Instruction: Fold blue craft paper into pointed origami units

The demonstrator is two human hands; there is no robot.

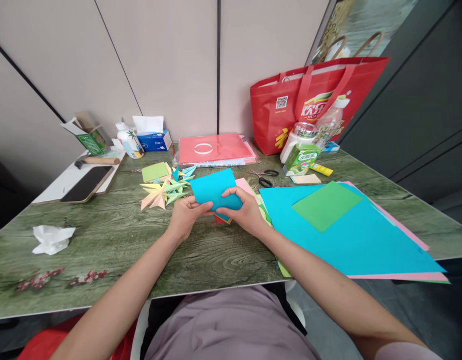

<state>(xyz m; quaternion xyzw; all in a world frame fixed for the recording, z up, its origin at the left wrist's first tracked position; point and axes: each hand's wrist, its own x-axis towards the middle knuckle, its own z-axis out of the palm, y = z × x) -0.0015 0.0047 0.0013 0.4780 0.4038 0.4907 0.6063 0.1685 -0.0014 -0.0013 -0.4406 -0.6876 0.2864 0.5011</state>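
Note:
A small blue sheet of paper (213, 185) is held above the table between both hands. My left hand (185, 215) pinches its lower left edge, thumb in front. My right hand (244, 207) grips the lower right part, with thumb and forefinger bent over the front. Beneath the hands, bits of red and yellow paper peek out, mostly hidden. Left of the blue sheet lie several folded paper stars (165, 191) in yellow, peach, green and blue. Behind them rests a small stack of green paper (154, 172). Scissors (267, 176) with black handles lie beyond my right hand.
Large blue sheets (328, 245) with a green square (327, 205) on top cover the right side. A red bag (268, 120), green carton (301, 159) and glue stick (323, 169) stand or lie behind. At left are a phone (87, 184), hammer (99, 160) and crumpled tissue (52, 239).

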